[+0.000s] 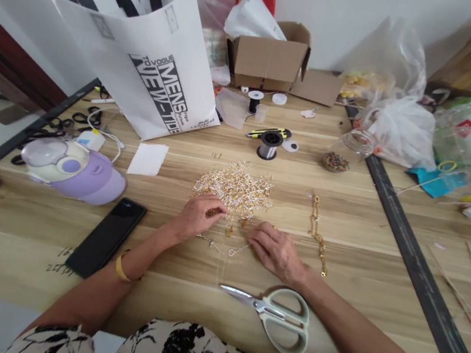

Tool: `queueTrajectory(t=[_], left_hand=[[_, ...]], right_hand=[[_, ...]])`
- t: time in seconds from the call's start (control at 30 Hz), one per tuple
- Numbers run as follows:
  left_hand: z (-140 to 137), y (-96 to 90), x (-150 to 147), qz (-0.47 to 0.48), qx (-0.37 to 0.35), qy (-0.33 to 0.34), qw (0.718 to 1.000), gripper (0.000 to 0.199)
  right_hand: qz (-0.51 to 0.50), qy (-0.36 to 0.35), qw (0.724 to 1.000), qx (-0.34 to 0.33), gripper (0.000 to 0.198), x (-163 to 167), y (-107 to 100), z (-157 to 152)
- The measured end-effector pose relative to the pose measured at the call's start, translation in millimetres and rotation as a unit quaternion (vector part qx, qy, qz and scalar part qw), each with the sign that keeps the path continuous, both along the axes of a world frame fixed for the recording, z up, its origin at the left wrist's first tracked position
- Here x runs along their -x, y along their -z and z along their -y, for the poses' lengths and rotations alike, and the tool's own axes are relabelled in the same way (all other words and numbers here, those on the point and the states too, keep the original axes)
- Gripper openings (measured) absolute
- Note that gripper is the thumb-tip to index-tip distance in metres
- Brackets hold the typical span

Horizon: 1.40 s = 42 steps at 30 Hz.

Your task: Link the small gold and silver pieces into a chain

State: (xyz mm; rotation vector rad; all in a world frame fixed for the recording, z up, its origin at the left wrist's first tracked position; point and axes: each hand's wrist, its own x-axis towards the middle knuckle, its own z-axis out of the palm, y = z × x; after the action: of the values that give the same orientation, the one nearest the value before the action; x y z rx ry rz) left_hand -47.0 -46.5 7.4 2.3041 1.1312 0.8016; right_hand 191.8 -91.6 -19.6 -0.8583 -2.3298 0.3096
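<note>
Our thin silver metal chain (pixel 230 253) runs left to right, just near of our curled left hand (pixel 200 217), its visible right end at our half-bent right hand (pixel 276 251); we cannot tell whether either grips anything. The glittery gold-and-silver heap (pixel 237 189) lies beyond.

The desk (pixel 172 295) has smooth, grained wood. Mid-desk, the trinkets (pixel 236 188) glitter with a gold metallic finish; nearer the front edge, the chain (pixel 230 253) is shiny silvery metal, the scissors (pixel 260 305) bright metal with plastic handles. Toward the left edge, the bottle (pixel 98 180) is smooth plastic; near the back edge, the box (pixel 267 59) is matt cardboard.
</note>
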Motion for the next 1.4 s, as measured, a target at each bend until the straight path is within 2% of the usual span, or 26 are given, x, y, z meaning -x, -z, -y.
queueTrajectory(t=[0.37,0.57,0.63,0.7,0.77,0.87,1.0,1.2,1.4], left_hand=[[2.4,2.2,-3.3,-0.044,-0.051,0.04,0.997,0.01],[6.0,1.2,-6.9,-0.04,-0.05,0.052,0.997,0.009],[10.5,-3.2,-10.3,-0.032,-0.029,0.079,0.996,0.009],[16.3,-8.2,-14.3,-0.036,-0.001,0.135,0.99,0.01],[21.9,-11.4,-17.3,-0.069,0.0,0.177,0.982,0.01],[27.2,-10.1,-17.6,-0.145,-0.025,0.201,0.968,0.012],[28.7,-3.8,-13.1,-0.189,-0.024,0.215,0.958,0.012],[27.7,-5.0,-11.3,-0.19,-0.002,0.226,0.955,0.012],[25.9,-9.1,-11.3,-0.188,0.031,0.238,0.953,0.01]], right_hand=[[-0.04,-0.005,0.997,0.066,0.016,-2.5,1.8,-2.3],[-0.067,-0.005,0.991,0.118,0.015,-2.1,0.6,-4.2],[-0.089,0.0,0.986,0.139,0.015,-1.5,-1.6,-5.1],[-0.103,0.013,0.981,0.161,0.014,-1.2,-3.1,-6.5],[-0.108,0.032,0.977,0.182,0.014,-1.2,-3.1,-8.1],[-0.112,0.046,0.971,0.206,0.015,-1.6,-0.8,-9.9],[-0.118,0.022,0.973,0.198,0.015,-1.3,0.5,-9.9],[-0.118,-0.02,0.978,0.173,0.013,0.8,-2.7,-9.2],[-0.053,-0.023,0.988,0.146,0.011,0.2,-0.1,-8.7]])
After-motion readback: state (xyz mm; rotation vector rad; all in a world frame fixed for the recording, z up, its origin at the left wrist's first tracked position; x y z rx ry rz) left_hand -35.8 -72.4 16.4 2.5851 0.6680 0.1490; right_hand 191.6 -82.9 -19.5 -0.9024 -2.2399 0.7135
